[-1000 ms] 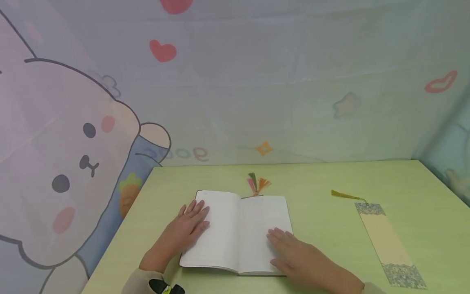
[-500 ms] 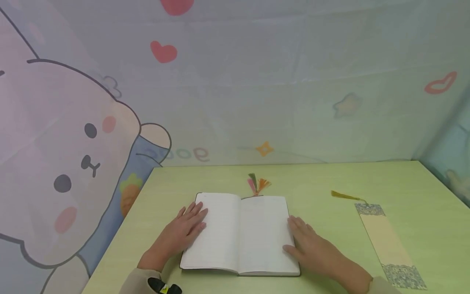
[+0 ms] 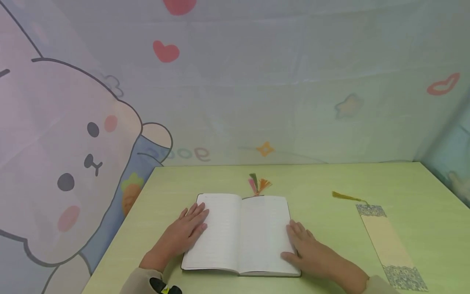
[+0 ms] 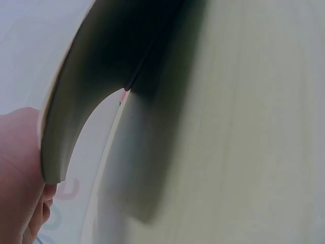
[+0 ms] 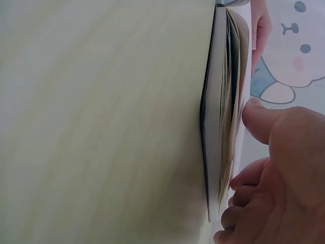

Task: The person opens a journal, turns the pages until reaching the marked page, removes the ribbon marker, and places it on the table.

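An open notebook (image 3: 262, 237) with pale, faintly lined pages lies in the middle of the table in the head view. My left hand (image 3: 180, 232) rests with spread, straight fingers on the outer part of the left page. In the left wrist view, the notebook's left side (image 4: 61, 117) curves up off the table, a dark shadow beneath it. At the right page's outer edge is my right hand (image 3: 312, 249), fingers extended along the border and thumb over the page. The right wrist view shows the page block (image 5: 218, 101) edge-on beside the thumb.
Green, pink and orange tassels (image 3: 260, 185) stick out past the notebook's top edge. A cream bookmark (image 3: 388, 241) with patterned ends and a mustard tassel (image 3: 346, 196) lies to the right on the light green table (image 3: 312, 179). A cartoon-printed cloth (image 3: 257, 81) hangs behind.
My right hand has slid outward from the right page to its outer edge, uncovering more of the page. My left hand has stayed on the left page.
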{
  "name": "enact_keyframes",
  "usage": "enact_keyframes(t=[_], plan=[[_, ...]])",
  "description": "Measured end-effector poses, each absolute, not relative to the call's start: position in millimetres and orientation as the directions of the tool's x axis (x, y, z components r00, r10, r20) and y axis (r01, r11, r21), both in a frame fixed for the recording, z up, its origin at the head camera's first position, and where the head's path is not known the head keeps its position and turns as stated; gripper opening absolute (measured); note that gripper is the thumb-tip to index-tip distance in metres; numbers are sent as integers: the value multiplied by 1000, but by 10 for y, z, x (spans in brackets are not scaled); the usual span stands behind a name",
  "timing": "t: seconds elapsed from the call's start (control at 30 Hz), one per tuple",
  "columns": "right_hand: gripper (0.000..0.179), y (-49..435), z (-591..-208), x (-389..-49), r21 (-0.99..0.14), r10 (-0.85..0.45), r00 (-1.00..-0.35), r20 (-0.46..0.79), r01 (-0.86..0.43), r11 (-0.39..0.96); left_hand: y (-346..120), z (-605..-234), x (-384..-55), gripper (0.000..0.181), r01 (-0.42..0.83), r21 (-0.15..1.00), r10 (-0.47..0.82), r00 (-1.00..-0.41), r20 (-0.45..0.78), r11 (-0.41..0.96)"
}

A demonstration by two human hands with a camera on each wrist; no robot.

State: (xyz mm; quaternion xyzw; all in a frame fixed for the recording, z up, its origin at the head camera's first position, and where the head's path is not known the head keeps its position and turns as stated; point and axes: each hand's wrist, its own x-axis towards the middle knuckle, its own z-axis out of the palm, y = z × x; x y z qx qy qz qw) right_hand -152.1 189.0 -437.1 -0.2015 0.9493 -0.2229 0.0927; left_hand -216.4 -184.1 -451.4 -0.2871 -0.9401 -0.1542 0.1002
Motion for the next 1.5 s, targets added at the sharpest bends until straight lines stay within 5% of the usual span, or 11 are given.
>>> enact_keyframes(t=[0.63,1.17,1.5], plan=[[77,1724,-4401,-1534,-430,-496,-867,-50,-429,794,-1819,-4492,-2133,46,571,234,509,-815,278,787],[79,1631,-4362,-1486,-545,-443,-896,41,-392,741,-1799,-4489,-2121,46,564,238,503,-820,272,791],[80,1451,-4271,-1419,-644,-263,-905,334,-423,638,-1800,-4498,-2119,46,565,226,505,-818,274,793]])
